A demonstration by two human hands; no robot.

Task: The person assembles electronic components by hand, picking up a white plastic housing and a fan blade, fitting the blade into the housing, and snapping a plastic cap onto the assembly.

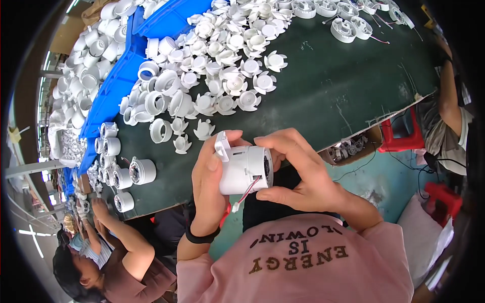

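- My left hand (pixel 206 174) grasps one white cylinder (pixel 235 174) above the near edge of the green table (pixel 323 86); some fingers are hidden behind it.
- My right hand (pixel 303 177) grips the same cylinder's right end, some fingertips out of sight.
- One thin cable (pixel 247 191) (its small white plug (pixel 235 207) dangling) hangs from it.
- Two red stools (pixel 401 130) stand at right, both partly hidden.
- White fans (pixel 249 100) overlap, too many to count.

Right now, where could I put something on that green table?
On the table, the widest bare patch lies right of the fan impellers. A smaller one sits between the white cylinders and left hand. Beside the blue bins, impellers crowd together.
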